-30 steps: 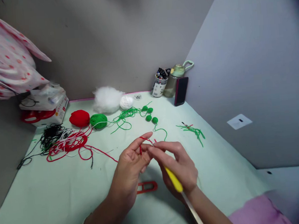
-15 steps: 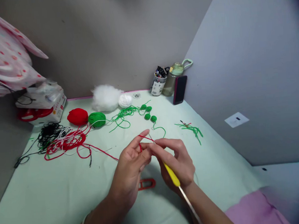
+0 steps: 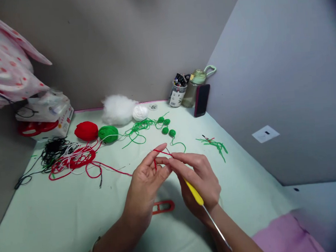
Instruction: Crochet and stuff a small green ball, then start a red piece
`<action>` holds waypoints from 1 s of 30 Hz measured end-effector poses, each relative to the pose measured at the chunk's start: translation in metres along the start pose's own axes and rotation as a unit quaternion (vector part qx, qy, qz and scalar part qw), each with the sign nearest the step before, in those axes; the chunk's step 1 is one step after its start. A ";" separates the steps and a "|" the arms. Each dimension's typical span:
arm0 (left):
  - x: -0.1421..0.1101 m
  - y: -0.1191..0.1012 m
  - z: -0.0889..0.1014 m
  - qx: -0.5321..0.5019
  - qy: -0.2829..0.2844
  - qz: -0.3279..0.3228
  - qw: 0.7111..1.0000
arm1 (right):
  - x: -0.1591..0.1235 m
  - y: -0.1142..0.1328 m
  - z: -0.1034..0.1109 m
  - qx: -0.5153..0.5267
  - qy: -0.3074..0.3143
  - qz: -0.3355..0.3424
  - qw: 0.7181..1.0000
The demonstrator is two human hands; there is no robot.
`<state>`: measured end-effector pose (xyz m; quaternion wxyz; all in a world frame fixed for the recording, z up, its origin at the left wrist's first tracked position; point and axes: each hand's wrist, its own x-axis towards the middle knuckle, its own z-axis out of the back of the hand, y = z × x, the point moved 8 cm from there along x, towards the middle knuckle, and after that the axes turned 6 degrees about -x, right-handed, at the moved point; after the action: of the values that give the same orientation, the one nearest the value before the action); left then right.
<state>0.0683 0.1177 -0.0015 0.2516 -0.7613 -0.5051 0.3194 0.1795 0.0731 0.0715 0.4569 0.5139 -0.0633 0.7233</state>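
Red yarn (image 3: 162, 152) runs over the raised index finger of my left hand (image 3: 146, 183) and across to the hook tip. My left thumb and middle finger pinch close to that tip, closed on the yarn; any stitches there are too small to make out. In my right hand (image 3: 199, 177) is a crochet hook (image 3: 194, 191) with a yellow grip, held like a pen, its metal shaft slanting down over the wrist. An orange-red plastic piece with an oval outline (image 3: 169, 205) lies on the table below, partly hidden by my left hand.
Behind to the left are a red yarn ball (image 3: 86, 131), a green yarn ball (image 3: 108, 134) and tangled black yarn (image 3: 53, 151). White stuffing (image 3: 118, 109), small green balls (image 3: 172, 133), a pen cup (image 3: 177, 94), a bottle (image 3: 190, 93) and a phone (image 3: 202, 100) stand farther back. Green scraps (image 3: 218, 145) lie right.
My hands have shifted slightly, and the hook's rear end has swung a little to the right. The yarn still stretches from my left index finger to the hook.
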 end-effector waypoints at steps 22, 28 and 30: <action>-0.002 -0.007 0.005 0.037 -0.009 -0.004 0.999 | -0.004 -0.048 -0.015 0.396 0.009 -0.294 0.870; -0.003 -0.008 0.004 0.016 -0.020 -0.032 0.999 | -0.002 -0.008 -0.002 0.064 0.050 -0.021 0.996; -0.002 0.000 0.002 -0.026 -0.011 0.026 0.999 | -0.005 0.002 -0.003 -0.013 0.046 0.045 0.998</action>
<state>0.0664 0.1159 -0.0022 0.2178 -0.7770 -0.4956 0.3213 0.1763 0.0706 0.0672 0.4330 0.4712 -0.0744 0.7648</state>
